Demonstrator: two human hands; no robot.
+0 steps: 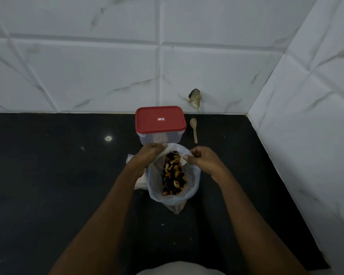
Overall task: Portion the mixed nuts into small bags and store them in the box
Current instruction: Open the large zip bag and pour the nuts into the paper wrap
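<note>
At frame centre, the left grip [150, 155] and right grip [202, 160] are pinching the rim of the nut bag [193, 181] open over the black counter [68, 175], just below the red-lidded box [160, 122].

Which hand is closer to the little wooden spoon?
Right. The right hand pinches the bag close in front of the spoon; the left hand holds the other edge, farther left, in front of the box.
</note>
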